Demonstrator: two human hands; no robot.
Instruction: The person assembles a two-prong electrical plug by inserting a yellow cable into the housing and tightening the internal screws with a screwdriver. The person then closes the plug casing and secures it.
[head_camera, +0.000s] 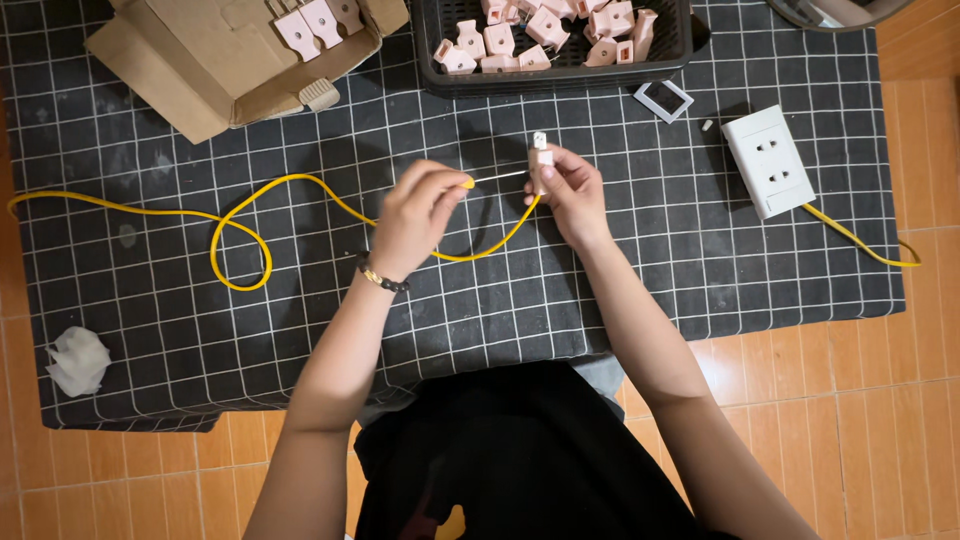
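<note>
Left hand (418, 215) pinches yellow screwdriver (495, 178), tip into pale pink plug (541, 160) held by right hand (570, 190). Yellow cable (240, 225) loops left across gridded surface (600, 290); white socket (768, 160) far right.

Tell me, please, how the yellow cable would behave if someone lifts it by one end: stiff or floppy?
Probably floppy: the yellow cable lies in loose curves and a loop on the checked mat. It looks thin, so likely light. Its far end joins the white socket block, which may drag along.

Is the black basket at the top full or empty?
Partly full. The black basket holds a heap of pink plugs, but bare mesh still shows around them.
</note>
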